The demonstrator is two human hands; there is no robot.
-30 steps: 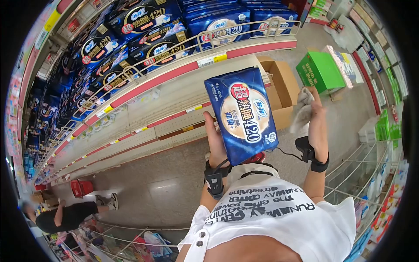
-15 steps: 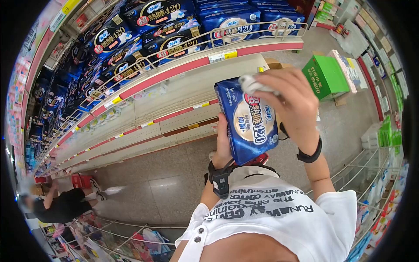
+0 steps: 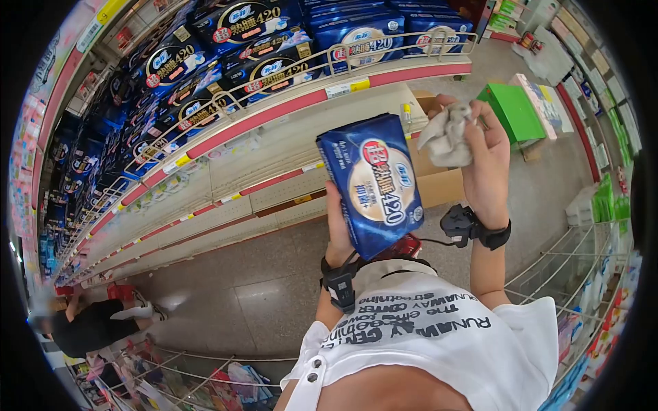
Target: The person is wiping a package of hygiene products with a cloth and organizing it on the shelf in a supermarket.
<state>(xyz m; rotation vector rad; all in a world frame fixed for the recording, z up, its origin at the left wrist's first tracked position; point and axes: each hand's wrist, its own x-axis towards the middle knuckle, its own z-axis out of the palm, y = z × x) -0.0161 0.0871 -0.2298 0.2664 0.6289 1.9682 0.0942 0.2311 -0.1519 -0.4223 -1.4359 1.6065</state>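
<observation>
A blue pack of sanitary pads (image 3: 377, 181), marked 420, is gripped along its left side by my left hand (image 3: 336, 226). Its printed front faces up toward me; most of the left hand's fingers are hidden beneath it. My right hand (image 3: 485, 154) is closed on a crumpled greyish-white cloth (image 3: 449, 137), held just to the right of the pack's upper edge. The cloth is apart from the pack's face.
Similar blue packs (image 3: 257, 72) fill the top shelf behind a wire rail (image 3: 411, 42). An open cardboard box (image 3: 439, 185) and a green box (image 3: 507, 113) stand on the floor to the right. Another person (image 3: 96, 327) is low at the far left. Wire racks (image 3: 562, 274) lie behind me.
My right hand has moved right, off the pack, turning so more of the cloth shows. The pack has shifted slightly left and up with my left hand.
</observation>
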